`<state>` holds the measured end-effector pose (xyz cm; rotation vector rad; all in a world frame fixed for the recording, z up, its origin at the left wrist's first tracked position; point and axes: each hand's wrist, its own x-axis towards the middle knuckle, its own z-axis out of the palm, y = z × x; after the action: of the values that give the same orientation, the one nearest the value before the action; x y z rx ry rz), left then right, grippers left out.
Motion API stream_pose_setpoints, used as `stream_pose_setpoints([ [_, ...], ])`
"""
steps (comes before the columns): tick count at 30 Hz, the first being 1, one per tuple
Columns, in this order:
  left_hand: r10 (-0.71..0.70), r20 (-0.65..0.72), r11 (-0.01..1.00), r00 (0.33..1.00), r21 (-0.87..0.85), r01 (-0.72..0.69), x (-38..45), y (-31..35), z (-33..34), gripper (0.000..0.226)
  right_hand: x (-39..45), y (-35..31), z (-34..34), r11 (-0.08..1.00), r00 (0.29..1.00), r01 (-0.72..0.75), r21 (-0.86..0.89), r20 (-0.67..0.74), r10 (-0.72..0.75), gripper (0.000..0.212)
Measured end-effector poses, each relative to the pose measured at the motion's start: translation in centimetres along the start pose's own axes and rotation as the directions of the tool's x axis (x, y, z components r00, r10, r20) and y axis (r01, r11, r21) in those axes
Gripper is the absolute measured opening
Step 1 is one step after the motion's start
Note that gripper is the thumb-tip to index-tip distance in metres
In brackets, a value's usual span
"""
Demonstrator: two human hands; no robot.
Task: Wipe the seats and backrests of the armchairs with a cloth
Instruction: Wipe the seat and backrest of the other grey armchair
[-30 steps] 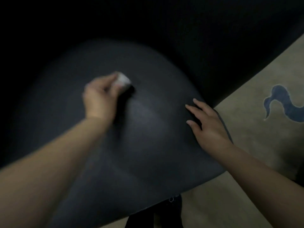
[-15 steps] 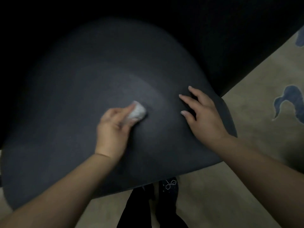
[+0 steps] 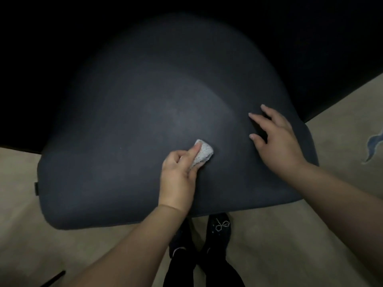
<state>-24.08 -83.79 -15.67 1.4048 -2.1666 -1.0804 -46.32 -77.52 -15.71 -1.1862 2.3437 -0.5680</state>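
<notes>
Left hand (image 3: 178, 175) pinching cloth (image 3: 202, 153) mid-seat (image 3: 124, 121), right hand (image 3: 277, 139) flat, fingers spread, near seat's right edge.

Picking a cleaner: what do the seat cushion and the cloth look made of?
Seat cushion: probably dark woven upholstery, matte, no leather shine. Cloth gripped by the left hand: pale knit or terry, speckled and nubby. Dim light leaves both uncertain.

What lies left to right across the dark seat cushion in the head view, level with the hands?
Bare dark grey fabric seat cushion → left hand → small white folded cloth it pinches → right hand resting flat → beige carpet → blue carpet motif.
</notes>
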Motion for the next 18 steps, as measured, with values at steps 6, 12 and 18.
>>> stream_pose_setpoints([
  [6,-0.129,-0.285,0.96,0.95,0.205,0.192,-0.9,-6.9,-6.7,0.05,-1.2,-1.1,1.9,0.996,0.995,0.091,0.005,0.035,-0.091,0.05],
  [12,-0.067,-0.264,0.983,0.962,0.146,0.108,-4.7,-4.9,-0.5,0.056,-1.3,-0.9,2.4,0.997,0.997,0.069,0.031,0.021,-0.07,0.049],
  [18,-0.068,0.059,0.997,0.996,-0.042,0.07,-8.3,0.8,5.0,0.033,-1.1,-0.8,1.8,0.996,0.993,0.093,-0.011,0.078,-0.091,0.05],
])
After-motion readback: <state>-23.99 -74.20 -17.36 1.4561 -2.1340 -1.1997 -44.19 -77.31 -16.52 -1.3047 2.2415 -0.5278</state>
